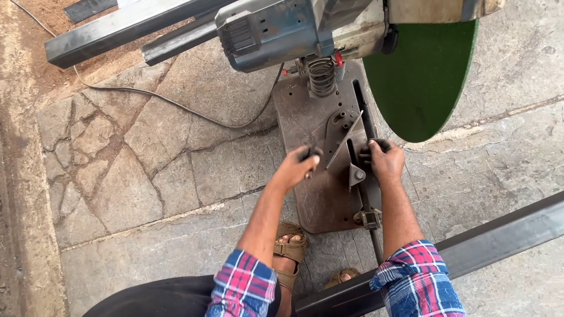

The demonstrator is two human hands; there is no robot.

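My left hand [296, 166] is closed around a small dark piece of metal [311, 155], held just above the rusty brown steel base plate [320, 202] of a chop saw. My right hand [386, 161] grips another dark part [376, 144] beside the long threaded vise screw [365, 194] that runs along the plate's right edge; its fingers are curled tight. Between my hands stands the thin angled steel fence [345, 139] of the vise. The saw's blue-grey motor housing [264, 29] and its large green cutting disc [420, 82] are raised above the base, with the coiled return spring [321, 75] showing behind. I judge the work to be at the setting-up stage: nothing long is clamped in the vise, and the disc is up. A long dark square steel tube [499, 235] lies across the cracked stone floor [147, 152] near my sandalled foot [289, 249], uncut as far as I can see. A black power cable [176, 105] trails over the floor
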